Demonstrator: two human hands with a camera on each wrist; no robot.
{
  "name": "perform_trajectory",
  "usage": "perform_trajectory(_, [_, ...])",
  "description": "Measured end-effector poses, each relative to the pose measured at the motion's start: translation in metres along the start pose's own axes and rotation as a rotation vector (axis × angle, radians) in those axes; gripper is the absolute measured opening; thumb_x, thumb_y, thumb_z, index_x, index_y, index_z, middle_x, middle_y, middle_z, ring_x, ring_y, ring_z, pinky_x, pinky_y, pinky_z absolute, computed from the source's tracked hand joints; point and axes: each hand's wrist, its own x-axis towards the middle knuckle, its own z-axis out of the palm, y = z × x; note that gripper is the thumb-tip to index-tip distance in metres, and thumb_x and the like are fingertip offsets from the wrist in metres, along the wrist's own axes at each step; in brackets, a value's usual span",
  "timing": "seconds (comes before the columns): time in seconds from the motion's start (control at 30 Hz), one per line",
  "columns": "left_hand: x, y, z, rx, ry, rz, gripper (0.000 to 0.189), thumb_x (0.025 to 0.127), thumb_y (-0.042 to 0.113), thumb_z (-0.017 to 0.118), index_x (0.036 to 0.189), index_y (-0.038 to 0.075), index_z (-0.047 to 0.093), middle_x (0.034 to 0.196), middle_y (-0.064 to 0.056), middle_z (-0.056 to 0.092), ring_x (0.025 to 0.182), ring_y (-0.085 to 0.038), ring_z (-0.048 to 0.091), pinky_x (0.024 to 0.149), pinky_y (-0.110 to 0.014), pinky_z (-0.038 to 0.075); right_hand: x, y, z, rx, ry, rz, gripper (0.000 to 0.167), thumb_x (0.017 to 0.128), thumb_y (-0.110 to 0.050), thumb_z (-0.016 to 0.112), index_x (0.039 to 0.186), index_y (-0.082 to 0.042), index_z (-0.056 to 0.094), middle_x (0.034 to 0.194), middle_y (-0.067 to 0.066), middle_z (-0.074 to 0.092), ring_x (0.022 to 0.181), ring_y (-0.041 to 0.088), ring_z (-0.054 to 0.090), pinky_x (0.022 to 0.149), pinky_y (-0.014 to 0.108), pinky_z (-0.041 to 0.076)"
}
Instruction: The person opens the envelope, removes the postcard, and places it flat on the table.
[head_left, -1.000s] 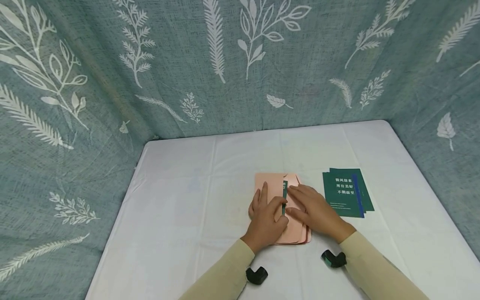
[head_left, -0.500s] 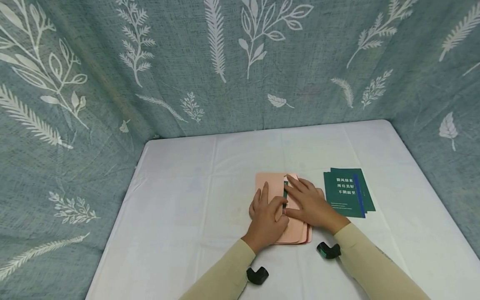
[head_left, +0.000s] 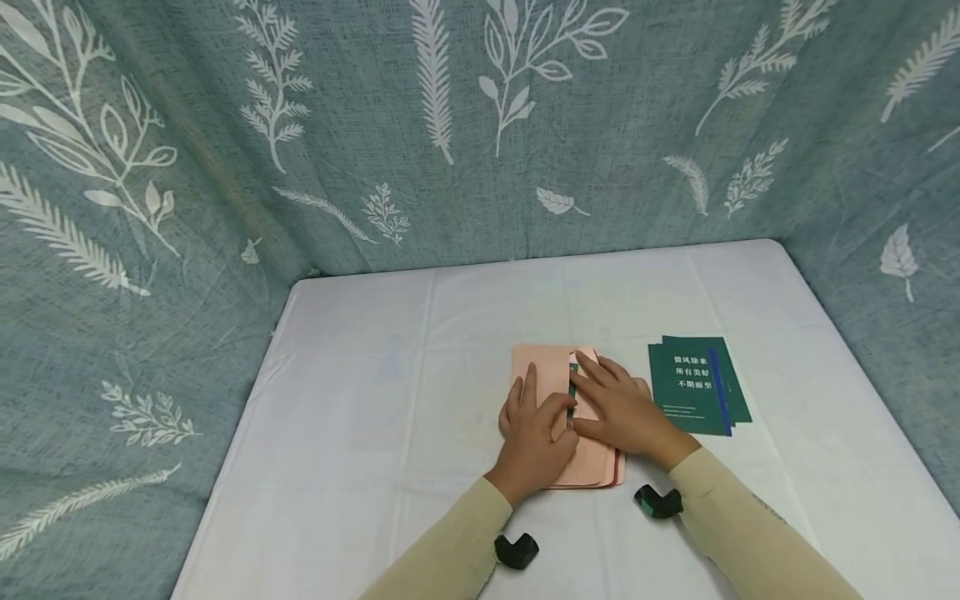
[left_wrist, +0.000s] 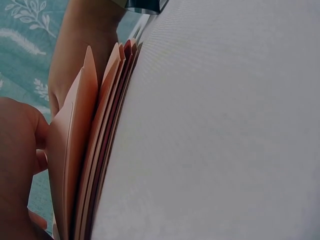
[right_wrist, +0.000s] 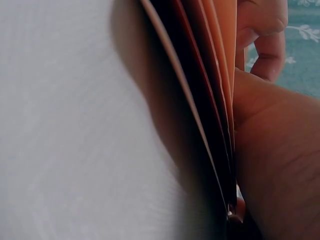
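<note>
In the head view a pink envelope point(head_left: 542, 358) lies on top of a stack of similar ones, with a narrow strip of a dark green card point(head_left: 573, 369) showing at its opening. My left hand point(head_left: 531, 435) lies across the envelope, its index finger and thumb bent at the edge of the opening, pinching it; other fingers stretch over the paper. From the right, my right hand point(head_left: 621, 415) rests with extended fingers on the opening side, covering much of the card strip. The left wrist view shows the top envelope point(left_wrist: 75, 130) bulging above the stack.
Dark green cards point(head_left: 681, 400) with white lettering and a blue stripe lie overlapping to the right. A white cloth covers the table point(head_left: 360, 400), and a leaf-patterned green curtain point(head_left: 465, 208) hangs behind it.
My right hand has shifted slightly left over the envelope's opening, and less of the green card shows. My left hand has kept its place.
</note>
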Motion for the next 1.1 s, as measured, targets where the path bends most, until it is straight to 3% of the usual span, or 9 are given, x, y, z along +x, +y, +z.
perform_trajectory(0.47, [0.0, -0.001, 0.0, -0.022, 0.001, -0.01, 0.032, 0.096, 0.021, 0.059, 0.125, 0.025, 0.073, 0.179, -0.019, 0.01, 0.161, -0.048, 0.005, 0.116, -0.078, 0.01, -0.01, -0.007, 0.001, 0.002, 0.045, -0.011, 0.08, 0.101, -0.044, 0.075, 0.165, -0.005, 0.047, 0.175, 0.02, 0.028, 0.16, 0.046, 0.022, 0.11, 0.077, 0.035])
perform_trajectory(0.87, [-0.001, 0.001, -0.002, -0.033, 0.011, -0.012, 0.032, 0.094, 0.02, 0.062, 0.123, 0.025, 0.073, 0.179, -0.02, 0.011, 0.161, -0.048, 0.006, 0.117, -0.078, 0.01, -0.023, -0.012, 0.003, -0.077, 0.02, 0.005, 0.083, 0.105, -0.048, 0.071, 0.166, 0.0, 0.042, 0.175, 0.022, 0.028, 0.162, 0.043, 0.02, 0.122, 0.066, 0.029])
perform_trajectory(1.1, [-0.001, 0.001, -0.002, -0.032, 0.022, -0.01, 0.036, 0.092, 0.019, 0.061, 0.125, 0.024, 0.074, 0.179, -0.021, 0.012, 0.161, -0.048, 0.007, 0.117, -0.078, 0.011, -0.032, -0.013, 0.001, -0.083, 0.031, 0.008, 0.082, 0.106, -0.049, 0.069, 0.164, 0.003, 0.043, 0.174, 0.022, 0.03, 0.161, 0.043, 0.023, 0.122, 0.064, 0.029])
